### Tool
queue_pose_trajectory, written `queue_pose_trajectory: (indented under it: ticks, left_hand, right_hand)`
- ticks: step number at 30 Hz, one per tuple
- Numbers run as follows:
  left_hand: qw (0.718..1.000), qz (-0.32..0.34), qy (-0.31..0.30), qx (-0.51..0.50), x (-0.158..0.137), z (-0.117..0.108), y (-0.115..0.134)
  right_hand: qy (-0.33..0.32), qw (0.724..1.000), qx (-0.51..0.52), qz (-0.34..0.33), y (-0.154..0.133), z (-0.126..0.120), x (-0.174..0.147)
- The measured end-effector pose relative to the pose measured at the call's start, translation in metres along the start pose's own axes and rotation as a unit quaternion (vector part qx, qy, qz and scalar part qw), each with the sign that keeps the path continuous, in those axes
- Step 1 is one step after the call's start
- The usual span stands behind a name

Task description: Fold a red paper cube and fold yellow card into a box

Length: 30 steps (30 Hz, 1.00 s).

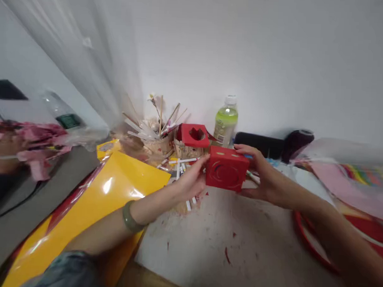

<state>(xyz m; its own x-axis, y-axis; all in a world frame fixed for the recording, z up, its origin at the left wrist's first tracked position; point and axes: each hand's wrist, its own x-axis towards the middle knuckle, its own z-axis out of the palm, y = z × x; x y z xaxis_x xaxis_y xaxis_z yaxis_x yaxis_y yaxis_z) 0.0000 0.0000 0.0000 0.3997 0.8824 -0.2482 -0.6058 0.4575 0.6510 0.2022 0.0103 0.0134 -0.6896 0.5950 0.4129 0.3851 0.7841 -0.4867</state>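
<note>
A red box (225, 173) with a round drawn mark on its front and pale spots on top is held up over the table. My left hand (194, 177) grips its left side, and a green bangle circles that wrist. On the right side, the fingers of my right hand (259, 174) close around the box's edges. Something blue shows by the right fingers; I cannot make out what it is. Behind the box stands another red box (188, 134) with a heart-shaped hole. Several white markers (178, 170) lie to the left of my hands.
Yellow sheets (120, 185) in glossy plastic cover the left side. A bottle of green drink (226, 119) stands by the wall, near a cup of sticks (159, 146). Red scraps (227, 256) dot the tabletop. At far left is another person's hand (3, 152) with pink material (41, 137).
</note>
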Motion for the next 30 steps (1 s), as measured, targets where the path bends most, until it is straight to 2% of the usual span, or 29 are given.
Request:
queue_pose_trajectory:
  ticks: [3, 6, 10, 14, 18, 24, 28, 30]
  left_hand:
    - [0.999, 0.037, -0.027, -0.002, 0.0, -0.001, 0.002]
    - [0.995, 0.064, -0.071, -0.008, -0.003, -0.002, 0.005]
    - [0.991, 0.075, -0.108, -0.002, -0.006, -0.003, 0.008]
    - [0.992, 0.07, -0.107, -0.001, -0.004, -0.007, 0.011]
    - [0.992, 0.068, -0.101, 0.009, -0.003, -0.007, 0.013]
    - [0.988, 0.089, -0.12, 0.037, -0.004, -0.003, 0.016]
    - [0.984, 0.131, -0.087, 0.079, -0.003, -0.006, 0.015]
    - [0.976, 0.166, -0.075, 0.116, -0.003, -0.008, 0.012]
  right_hand:
    - [0.047, 0.989, -0.138, -0.036, -0.003, 0.008, 0.001]
    - [0.077, 0.97, -0.217, -0.072, -0.004, 0.013, 0.002]
    - [0.113, 0.957, -0.24, -0.121, -0.003, 0.015, 0.003]
    - [0.142, 0.942, -0.264, -0.151, -0.002, 0.015, 0.003]
    - [0.156, 0.942, -0.241, -0.175, -0.003, 0.013, 0.002]
    - [0.173, 0.944, -0.233, -0.16, 0.001, 0.008, 0.002]
    - [0.19, 0.941, -0.241, -0.143, 0.001, 0.007, 0.002]
    - [0.209, 0.944, -0.232, -0.103, -0.002, 0.008, 0.001]
